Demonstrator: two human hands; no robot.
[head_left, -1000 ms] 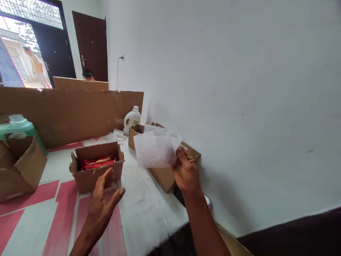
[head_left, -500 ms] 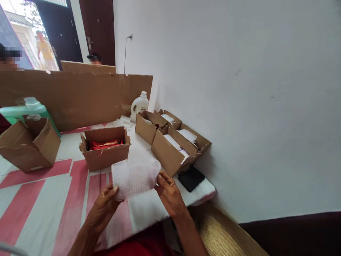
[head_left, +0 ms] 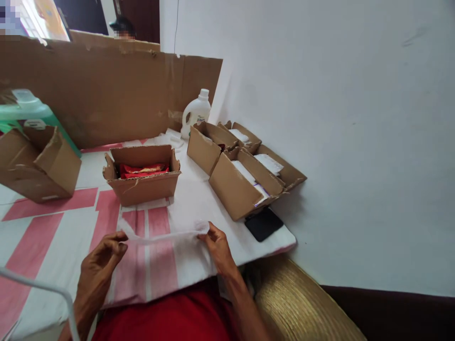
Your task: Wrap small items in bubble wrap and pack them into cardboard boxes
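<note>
A sheet of bubble wrap (head_left: 159,236) is seen nearly edge-on above the near part of the table, as a thin whitish strip sagging in the middle. My right hand (head_left: 217,248) pinches its right end between thumb and fingers. At the other end, my left hand (head_left: 101,263) is close to the sheet, its thumb and fingertips slightly apart with nothing visible between them; whether a fingertip touches the wrap is unclear. Beyond the sheet stands an open cardboard box (head_left: 147,189) with red packets (head_left: 144,171) inside.
Several cardboard boxes (head_left: 231,196) holding white packets cluster at the right, beside a black phone-like object (head_left: 263,224). A white jug (head_left: 197,113) stands behind them. Another box (head_left: 59,166) and a green jug (head_left: 46,113) are at left. Cardboard (head_left: 124,94) walls the back; a person's head (head_left: 122,28) shows above.
The bubble wrap has gone from facing me to nearly edge-on. My left hand has moved left, its fingers parting from the sheet, while my right hand keeps its pinch. The view has tilted down.
</note>
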